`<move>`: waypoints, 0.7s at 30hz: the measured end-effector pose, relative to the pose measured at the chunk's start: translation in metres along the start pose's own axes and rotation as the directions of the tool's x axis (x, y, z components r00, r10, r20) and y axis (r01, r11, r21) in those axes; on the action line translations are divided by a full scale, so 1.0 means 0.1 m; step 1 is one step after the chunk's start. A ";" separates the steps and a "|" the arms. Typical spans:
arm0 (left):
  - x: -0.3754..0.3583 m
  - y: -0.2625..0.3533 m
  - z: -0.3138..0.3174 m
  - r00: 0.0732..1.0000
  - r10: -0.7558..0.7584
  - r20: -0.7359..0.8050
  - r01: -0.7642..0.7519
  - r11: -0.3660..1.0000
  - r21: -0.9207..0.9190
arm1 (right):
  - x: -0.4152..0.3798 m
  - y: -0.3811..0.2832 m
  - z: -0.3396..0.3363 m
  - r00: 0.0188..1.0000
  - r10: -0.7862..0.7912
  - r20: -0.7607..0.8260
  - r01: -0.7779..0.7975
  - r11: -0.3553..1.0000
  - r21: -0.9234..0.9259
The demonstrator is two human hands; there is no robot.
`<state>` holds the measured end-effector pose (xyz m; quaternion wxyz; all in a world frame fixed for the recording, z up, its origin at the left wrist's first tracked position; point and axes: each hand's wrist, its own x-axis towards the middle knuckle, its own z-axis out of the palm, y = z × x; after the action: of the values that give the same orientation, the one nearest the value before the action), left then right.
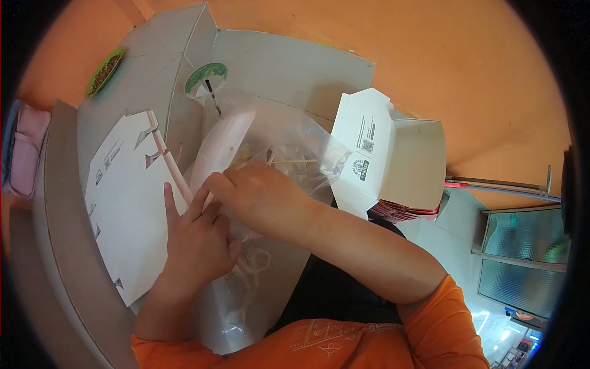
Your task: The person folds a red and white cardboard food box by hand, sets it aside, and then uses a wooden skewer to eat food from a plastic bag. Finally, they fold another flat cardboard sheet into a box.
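Observation:
My left hand [200, 246] lies at the edge of a flat white printed carton [126, 203], one finger stretched along it and the others bent towards my right hand. Across from it, my right hand [258, 194] is closed, fingertips meeting those of the left. Between them rises a pale pinkish-white cardboard piece [222, 147], its lower end hidden by my fingers; both hands appear to grip it there. Behind and under the hands spreads a clear plastic bag [295, 132], with thin wooden sticks [295, 161] showing near it.
A folded white box [418, 166] stands open on the right, above a stack of dark red-edged cartons [405, 210]. At the back are a green-rimmed cup [206, 72] with a dark stick and a green dish [106, 72]. A pink pouch [29, 150] lies far left.

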<state>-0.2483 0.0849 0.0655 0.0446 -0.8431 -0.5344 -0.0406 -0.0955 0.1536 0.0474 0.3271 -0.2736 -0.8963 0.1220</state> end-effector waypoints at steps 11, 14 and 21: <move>0.01 -0.03 -0.03 0.997 -0.011 -0.080 0.012 1.000 0.010 | -0.45 0.04 -0.54 0.873 0.415 -0.257 -0.274 0.852 0.447; -0.01 -0.04 -0.01 0.995 -0.007 -0.100 0.005 1.000 -0.015 | -0.60 0.02 -0.74 0.843 0.406 -0.352 -0.199 0.844 0.498; -0.03 -0.09 0.01 0.994 0.004 -0.106 -0.008 0.999 -0.037 | -0.99 -0.04 -1.35 0.739 0.433 -0.516 -0.037 0.791 0.611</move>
<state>-0.2577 0.0862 0.0649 0.0572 -0.8419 -0.5281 -0.0952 0.0541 0.0996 0.0998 0.6546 -0.3056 -0.6109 0.3238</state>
